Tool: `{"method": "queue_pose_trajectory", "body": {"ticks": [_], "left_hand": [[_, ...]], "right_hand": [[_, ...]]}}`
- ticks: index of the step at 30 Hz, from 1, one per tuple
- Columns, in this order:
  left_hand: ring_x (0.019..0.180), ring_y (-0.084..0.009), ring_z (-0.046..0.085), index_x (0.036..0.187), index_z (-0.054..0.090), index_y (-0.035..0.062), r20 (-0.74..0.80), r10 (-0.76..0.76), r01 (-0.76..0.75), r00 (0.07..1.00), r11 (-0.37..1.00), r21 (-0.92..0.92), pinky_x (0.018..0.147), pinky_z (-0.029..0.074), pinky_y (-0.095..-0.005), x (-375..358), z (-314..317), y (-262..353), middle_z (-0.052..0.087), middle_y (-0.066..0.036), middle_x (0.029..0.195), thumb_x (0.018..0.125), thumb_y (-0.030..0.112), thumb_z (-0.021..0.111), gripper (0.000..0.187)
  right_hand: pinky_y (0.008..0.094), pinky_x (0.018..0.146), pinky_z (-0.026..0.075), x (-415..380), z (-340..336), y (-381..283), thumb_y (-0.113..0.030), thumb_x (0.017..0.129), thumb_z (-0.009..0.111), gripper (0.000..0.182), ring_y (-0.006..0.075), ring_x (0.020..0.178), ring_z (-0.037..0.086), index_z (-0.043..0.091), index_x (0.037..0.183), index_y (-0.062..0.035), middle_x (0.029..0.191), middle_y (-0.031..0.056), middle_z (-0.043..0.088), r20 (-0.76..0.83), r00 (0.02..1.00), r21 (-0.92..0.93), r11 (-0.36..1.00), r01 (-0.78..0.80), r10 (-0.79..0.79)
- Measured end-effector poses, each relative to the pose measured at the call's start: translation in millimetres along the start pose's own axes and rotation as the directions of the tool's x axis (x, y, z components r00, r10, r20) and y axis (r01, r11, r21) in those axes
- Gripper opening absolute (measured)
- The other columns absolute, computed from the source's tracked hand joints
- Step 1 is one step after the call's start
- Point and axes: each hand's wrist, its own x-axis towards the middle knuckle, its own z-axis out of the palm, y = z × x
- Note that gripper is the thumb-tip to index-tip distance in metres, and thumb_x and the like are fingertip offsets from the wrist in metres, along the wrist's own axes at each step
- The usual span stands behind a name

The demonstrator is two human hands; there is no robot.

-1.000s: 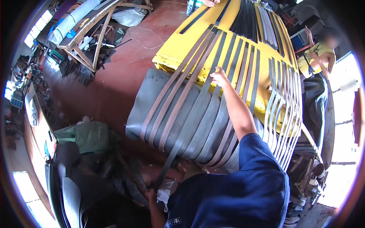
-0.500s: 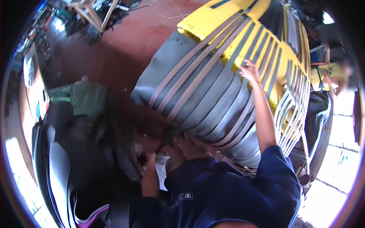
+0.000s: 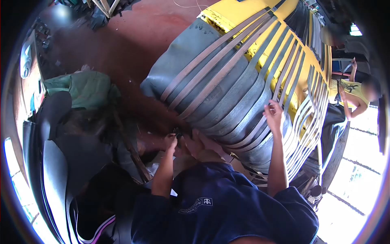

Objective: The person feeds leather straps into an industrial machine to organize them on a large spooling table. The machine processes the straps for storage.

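Observation:
My left hand (image 3: 170, 141) is closed at lower centre, its fingers round something small and dark that I cannot make out. Farther right, my right hand (image 3: 274, 116) is raised over the wrapped bundle, fingers loosely bent and a little apart, with nothing visible in them. Beneath it lies a large grey rubbery bundle (image 3: 174, 61). Brown strips (image 3: 211, 85) and grey strips cross the bundle and a yellow covering (image 3: 227, 12). At the right, many pale strips (image 3: 300, 134) hang in close rows.
At far right is another person in a yellow top (image 3: 357, 91), arms bent. Green cloth (image 3: 83, 87) lies at left above dark sheets (image 3: 57, 171). Reddish floor (image 3: 150, 24) runs behind the bundle, and wooden legs (image 3: 106, 7) stand at the top.
My right hand has moved down from the yellow area. My left hand has risen slightly, and the dark strip that stretched from it no longer shows clearly. The view has shifted a little.

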Motion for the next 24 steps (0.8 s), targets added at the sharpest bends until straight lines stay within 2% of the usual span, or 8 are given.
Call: {"method": "queue_pose_trajectory", "body": {"ticks": [1, 2, 4, 8, 11, 16, 21, 24], "left_hand": [[0.089, -0.0208, 0.064, 0.087, 0.066, 0.0055, 0.031, 0.059, -0.057, 0.998, 0.997, -0.052, 0.076, 0.049, -0.0330, -8, 12, 11, 0.067, -0.013, 0.093, 0.081, 0.011, 0.060, 0.010], [0.086, -0.0224, 0.065, 0.090, 0.066, 0.0059, 0.076, 0.157, -0.161, 0.985, 0.985, 0.055, 0.075, 0.050, -0.0337, -24, 19, 32, 0.067, -0.011, 0.089, 0.081, 0.010, 0.061, 0.011], [0.085, -0.0242, 0.065, 0.093, 0.064, 0.0042, 0.140, 0.399, -0.403, 0.906, 0.915, 0.006, 0.075, 0.050, -0.0337, -88, 24, 111, 0.066, -0.012, 0.088, 0.079, 0.011, 0.064, 0.015], [0.088, -0.0305, 0.061, 0.098, 0.060, 0.0040, 0.109, 0.782, -0.789, 0.614, 0.605, 0.104, 0.079, 0.048, -0.0380, -140, 41, 158, 0.063, -0.014, 0.092, 0.074, 0.015, 0.072, 0.029], [0.090, -0.0318, 0.058, 0.100, 0.058, 0.0040, 0.134, 0.781, -0.791, 0.610, 0.590, 0.158, 0.080, 0.046, -0.0408, -156, 52, 166, 0.062, -0.013, 0.094, 0.068, 0.023, 0.078, 0.042], [0.082, -0.0279, 0.057, 0.091, 0.058, 0.0062, 0.131, 0.797, -0.800, 0.589, 0.553, 0.234, 0.070, 0.044, -0.0416, -160, 63, 166, 0.060, -0.010, 0.085, 0.068, 0.022, 0.078, 0.035], [0.080, -0.0285, 0.056, 0.077, 0.058, 0.0080, 0.269, 0.829, -0.865, 0.491, 0.430, 0.258, 0.068, 0.044, -0.0416, -144, 58, 158, 0.058, -0.009, 0.078, 0.069, 0.018, 0.074, 0.021], [0.078, -0.0288, 0.056, 0.079, 0.058, 0.0069, 0.283, 0.837, -0.883, 0.468, 0.455, 0.115, 0.070, 0.045, -0.0411, -142, 49, 158, 0.058, -0.010, 0.077, 0.070, 0.019, 0.075, 0.023]], "right_hand": [[0.0250, 0.054, 0.048, -14, 4, -6, -0.012, 0.082, 0.066, 0.029, 0.0128, 0.060, 0.064, 0.058, 0.109, -0.0030, 0.077, 0.0081, 0.063, 0.007, 1.000, -0.003, 1.000, -0.020, 0.020], [0.0255, 0.054, 0.049, -27, 7, -12, -0.012, 0.082, 0.066, 0.027, 0.0126, 0.060, 0.064, 0.059, 0.107, -0.0028, 0.077, 0.0079, 0.064, 0.015, 0.999, 0.015, 0.999, -0.041, 0.041], [0.0261, 0.055, 0.049, -52, 15, -27, -0.011, 0.083, 0.065, 0.024, 0.0133, 0.060, 0.064, 0.060, 0.105, -0.0025, 0.076, 0.0087, 0.064, 0.032, 0.999, 0.012, 1.000, -0.003, 0.003], [0.0272, 0.054, 0.049, -96, 36, -40, -0.008, 0.082, 0.063, 0.023, 0.0150, 0.060, 0.065, 0.060, 0.103, -0.0003, 0.072, 0.0097, 0.064, 0.136, 0.991, 0.028, 1.000, -0.006, 0.002], [0.0272, 0.054, 0.051, -121, 47, -61, -0.006, 0.083, 0.061, 0.023, 0.0156, 0.063, 0.065, 0.058, 0.104, 0.0027, 0.076, 0.0114, 0.065, 0.237, 0.970, 0.136, 0.987, -0.090, 0.056], [0.0274, 0.059, 0.054, -137, 65, -54, -0.005, 0.085, 0.060, 0.025, 0.0177, 0.070, 0.067, 0.056, 0.107, 0.0051, 0.085, 0.0152, 0.066, 0.312, 0.944, 0.203, 0.963, -0.179, 0.110], [0.0276, 0.060, 0.052, -144, 78, -42, -0.015, 0.084, 0.063, 0.026, 0.0156, 0.068, 0.067, 0.060, 0.101, 0.0050, 0.073, 0.0127, 0.067, 0.369, 0.919, 0.095, 0.978, -0.185, 0.138], [0.0293, 0.065, 0.052, -149, 92, -31, -0.020, 0.083, 0.064, 0.029, 0.0166, 0.069, 0.067, 0.060, 0.098, 0.0048, 0.074, 0.0130, 0.067, 0.349, 0.932, -0.029, 0.995, -0.097, 0.101]]}}
